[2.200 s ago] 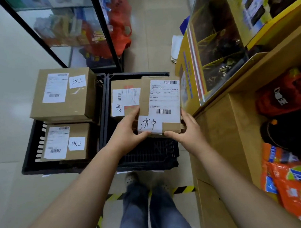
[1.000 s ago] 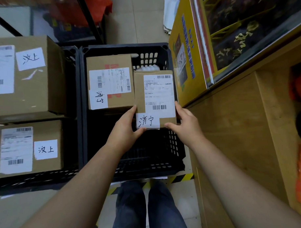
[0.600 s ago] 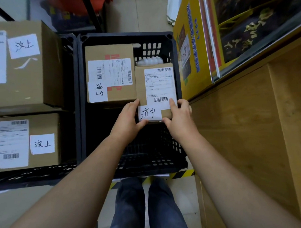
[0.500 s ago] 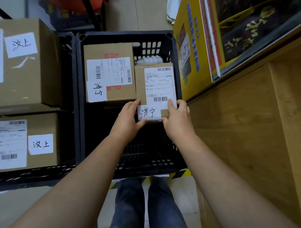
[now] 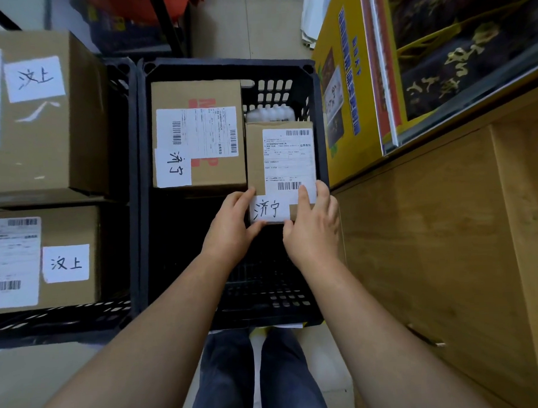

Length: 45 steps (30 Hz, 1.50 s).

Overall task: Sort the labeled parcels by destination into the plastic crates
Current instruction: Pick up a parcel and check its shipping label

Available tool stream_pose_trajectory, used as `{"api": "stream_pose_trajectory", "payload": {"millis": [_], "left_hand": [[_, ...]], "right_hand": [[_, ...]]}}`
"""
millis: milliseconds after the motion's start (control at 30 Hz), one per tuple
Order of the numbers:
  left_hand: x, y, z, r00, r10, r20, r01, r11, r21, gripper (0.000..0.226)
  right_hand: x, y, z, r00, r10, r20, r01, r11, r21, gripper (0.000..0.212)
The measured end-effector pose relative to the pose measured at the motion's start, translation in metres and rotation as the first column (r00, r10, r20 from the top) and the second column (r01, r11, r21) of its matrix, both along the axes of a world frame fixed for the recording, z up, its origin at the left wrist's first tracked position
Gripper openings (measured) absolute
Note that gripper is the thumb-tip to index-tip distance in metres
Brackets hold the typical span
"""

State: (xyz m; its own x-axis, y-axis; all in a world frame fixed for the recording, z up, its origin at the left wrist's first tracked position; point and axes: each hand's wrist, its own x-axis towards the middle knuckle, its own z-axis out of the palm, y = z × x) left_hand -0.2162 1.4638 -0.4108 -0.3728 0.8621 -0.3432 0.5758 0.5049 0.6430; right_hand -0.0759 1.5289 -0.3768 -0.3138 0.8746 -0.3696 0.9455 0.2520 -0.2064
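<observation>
Parcels, cardboard: four. Small parcel, labelled 济宁, in right crate against its right wall, touching larger parcel marked alike. Far parcel and near parcel, marked 汶上, in left crate. Crates, black plastic: two, on tiled floor; wooden counter at right. Left hand and right hand, fingers curled, grip the small parcel's near corners.

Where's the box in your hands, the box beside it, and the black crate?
held parcel (image 5: 286, 163), head view, on its printed shipping label.
neighbouring parcel (image 5: 198, 133), head view, on its white shipping label.
black crate (image 5: 226, 68), head view, on its far rim.
</observation>
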Motion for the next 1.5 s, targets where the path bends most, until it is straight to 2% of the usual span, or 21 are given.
{"api": "stream_pose_trajectory", "payload": {"millis": [100,267,400,867,1033,1167,1500], "left_hand": [[0.002,-0.002,-0.003,0.998,-0.008,-0.059,0.008,1.000,0.000,0.072],[0.000,-0.005,-0.007,0.918,-0.100,-0.385,0.143,0.986,0.085,0.060],[-0.009,0.002,-0.008,0.879,-0.120,-0.462,0.179,0.980,0.087,0.059],[-0.034,0.054,-0.004,0.880,-0.051,-0.472,0.100,0.992,0.078,0.051],[-0.029,0.058,-0.004,0.904,-0.030,-0.427,0.077,0.993,0.092,0.048],[-0.026,0.064,-0.006,0.913,0.018,-0.408,0.021,0.996,0.092,0.045],[-0.025,0.067,-0.004,0.901,-0.030,-0.433,0.041,0.999,0.017,0.051]], "right_hand": [[0.002,0.004,-0.003,0.997,0.058,-0.055,-0.060,0.998,-0.031,0.060],[0.005,0.005,-0.014,0.988,0.145,-0.058,-0.149,0.987,-0.064,0.056],[0.006,0.010,-0.019,0.987,0.151,-0.061,-0.155,0.986,-0.058,0.056],[-0.029,0.070,-0.019,0.980,0.181,-0.088,-0.183,0.983,-0.014,0.055],[-0.027,0.073,-0.015,0.982,0.108,-0.153,-0.106,0.994,0.021,0.049],[-0.027,0.072,-0.019,0.986,0.110,-0.124,-0.107,0.994,0.035,0.049],[-0.032,0.072,-0.021,0.991,0.097,-0.096,-0.096,0.995,0.020,0.050]]}}
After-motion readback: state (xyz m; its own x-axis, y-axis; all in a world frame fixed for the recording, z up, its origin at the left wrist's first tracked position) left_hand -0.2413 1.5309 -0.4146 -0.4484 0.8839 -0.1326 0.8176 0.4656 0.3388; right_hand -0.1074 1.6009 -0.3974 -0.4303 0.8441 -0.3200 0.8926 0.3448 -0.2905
